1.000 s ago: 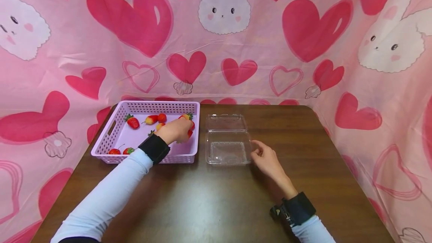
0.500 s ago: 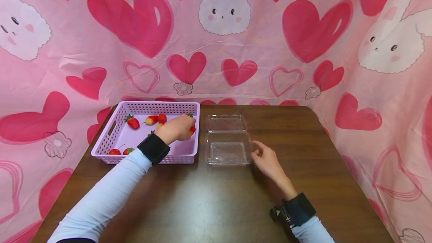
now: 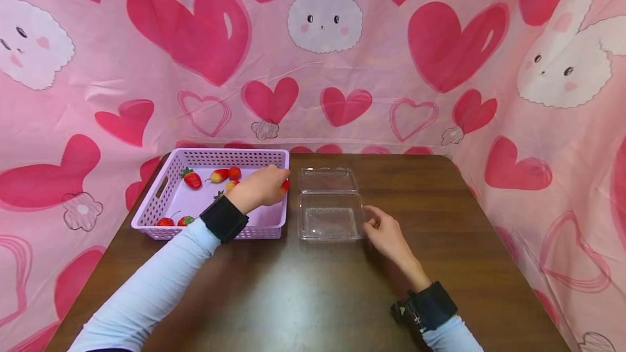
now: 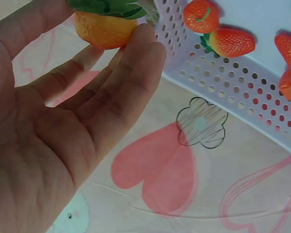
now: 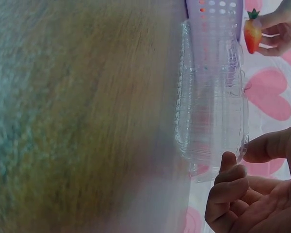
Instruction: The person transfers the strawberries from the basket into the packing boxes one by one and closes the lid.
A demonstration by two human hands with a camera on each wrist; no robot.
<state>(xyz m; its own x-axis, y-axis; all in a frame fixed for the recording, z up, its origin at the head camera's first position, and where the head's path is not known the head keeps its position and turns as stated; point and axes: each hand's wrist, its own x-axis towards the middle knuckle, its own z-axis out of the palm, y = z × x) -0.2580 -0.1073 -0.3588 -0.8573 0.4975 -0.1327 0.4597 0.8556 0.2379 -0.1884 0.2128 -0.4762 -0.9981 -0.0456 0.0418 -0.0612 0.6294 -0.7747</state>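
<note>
Red-yellow tapered strawberry, pinched by the left hand, hangs left of the clear rectangular plastic box, whose right edge the right hand pinches, seemingly steadying it.

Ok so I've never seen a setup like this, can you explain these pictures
There's no machine, just a person's bare left hand and right hand. The wide picture comes from a camera worn on the head; the two closer ones from a camera on each wrist. On the brown wood-grain table sit a purple plastic basket of red and yellow fruits and an open clear plastic box. The left hand holds a red-orange, strawberry-shaped fruit with green leaves; the right hand pinches the box's edge.
</note>
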